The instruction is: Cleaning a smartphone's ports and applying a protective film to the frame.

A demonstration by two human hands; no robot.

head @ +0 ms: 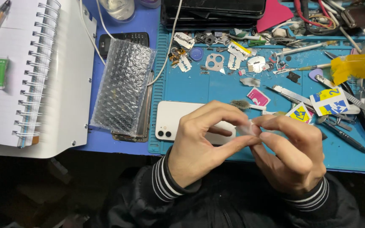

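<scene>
Pinching small pale strip, maybe a wipe, between left hand and right hand fingertips | over blue mat's front edge, above white phone | raised for peeling.

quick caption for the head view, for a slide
Both hands, left hand and right hand, pinch a small clear film piece above a white phone on a blue mat.

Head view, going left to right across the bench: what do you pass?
Spiral notebook → bubble-wrap pouch → white phone lying back up → left hand → small clear piece pinched between both hands → right hand → yellow tape piece.
</scene>
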